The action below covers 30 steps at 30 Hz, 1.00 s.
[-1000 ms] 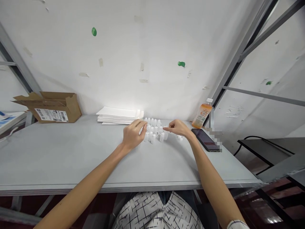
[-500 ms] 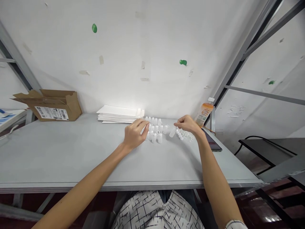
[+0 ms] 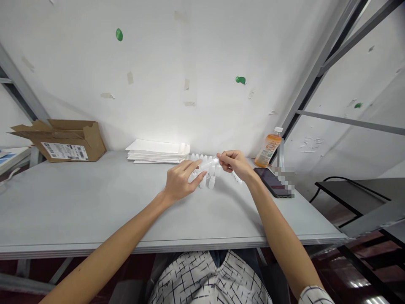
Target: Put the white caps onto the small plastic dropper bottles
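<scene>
My right hand (image 3: 232,162) pinches the cap end of a small translucent white bottle (image 3: 209,164). The bottle lies tilted, its body pointing towards my left hand (image 3: 183,177). There, thumb and fingers are spread apart around the bottle's lower end; whether they touch it I cannot make out. Below and behind both hands stand more small white bottles (image 3: 211,182) in rows, partly covered by my fingers. Several small white pieces (image 3: 236,177) lie on the table under my right hand, mostly hidden by it.
A stack of white flat boxes or envelopes (image 3: 155,147) lies by the wall. An open cardboard box (image 3: 66,141) is at the left. An orange drink bottle (image 3: 268,147) and a phone (image 3: 274,182) are at the right of the grey table (image 3: 95,207).
My right hand has moved left with the small bottle, lifting it from beside the white pieces towards my left hand. The left thumb and fingers have spread apart.
</scene>
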Motion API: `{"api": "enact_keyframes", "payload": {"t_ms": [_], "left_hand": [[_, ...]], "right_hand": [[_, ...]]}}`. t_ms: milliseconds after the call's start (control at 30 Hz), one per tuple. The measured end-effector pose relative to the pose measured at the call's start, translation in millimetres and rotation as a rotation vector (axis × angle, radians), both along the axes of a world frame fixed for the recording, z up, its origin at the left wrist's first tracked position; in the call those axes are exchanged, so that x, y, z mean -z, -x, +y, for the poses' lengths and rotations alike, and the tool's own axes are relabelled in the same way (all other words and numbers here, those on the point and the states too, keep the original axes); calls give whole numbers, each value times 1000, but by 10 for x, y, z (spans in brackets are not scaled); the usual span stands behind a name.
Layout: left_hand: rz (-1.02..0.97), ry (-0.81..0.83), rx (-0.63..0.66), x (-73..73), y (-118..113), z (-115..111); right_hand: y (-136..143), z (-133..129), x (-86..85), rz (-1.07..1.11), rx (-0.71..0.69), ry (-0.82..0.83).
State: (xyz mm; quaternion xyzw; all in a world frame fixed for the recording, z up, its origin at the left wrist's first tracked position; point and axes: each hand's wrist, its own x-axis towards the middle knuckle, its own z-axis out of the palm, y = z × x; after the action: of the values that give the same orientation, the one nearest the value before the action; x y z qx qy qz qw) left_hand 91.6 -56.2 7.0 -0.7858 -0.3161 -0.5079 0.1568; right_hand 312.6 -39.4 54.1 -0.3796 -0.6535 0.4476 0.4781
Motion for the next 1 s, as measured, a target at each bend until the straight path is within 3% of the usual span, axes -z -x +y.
{"api": "enact_keyframes", "payload": {"t_ms": [167, 333, 567, 800, 1000], "left_hand": [[16, -53, -10, 29, 12, 41], [19, -122, 2, 37, 22, 62], [45, -136, -14, 52, 15, 65], [50, -161, -47, 58, 20, 74], [21, -144, -56, 46, 14, 62]], "right_hand": [[287, -76, 85, -20, -105, 16], [346, -139, 76, -54, -111, -25], [357, -179, 76, -213, -17, -170], [409, -146, 180, -479, 255, -588], [426, -149, 206, -554, 314, -732]]}}
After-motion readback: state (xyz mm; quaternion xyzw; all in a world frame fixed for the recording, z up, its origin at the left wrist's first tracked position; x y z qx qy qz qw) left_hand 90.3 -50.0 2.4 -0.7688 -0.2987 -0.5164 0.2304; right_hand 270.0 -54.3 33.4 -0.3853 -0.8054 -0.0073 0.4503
